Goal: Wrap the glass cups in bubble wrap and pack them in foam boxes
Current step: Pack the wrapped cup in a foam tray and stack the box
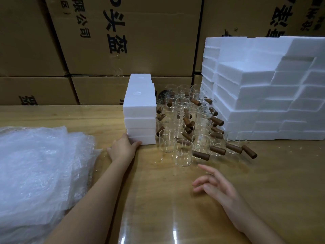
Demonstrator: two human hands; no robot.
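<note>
Several clear glass cups (183, 152) with brown wooden handles stand crowded in the middle of the wooden table (263, 173). Left of them rises a short stack of white foam boxes (140, 110). My left hand (123, 148) rests against the bottom box of that stack, thumb on its front face and fingers on its left side. My right hand (214, 187) hovers above the table in front of the cups, fingers relaxed and spread, holding nothing. A thick pile of bubble wrap sheets (38, 173) lies at the left.
A large stepped pile of white foam boxes (263, 95) fills the right side behind the cups. Brown cardboard cartons (123, 41) with black print form a wall along the back of the table.
</note>
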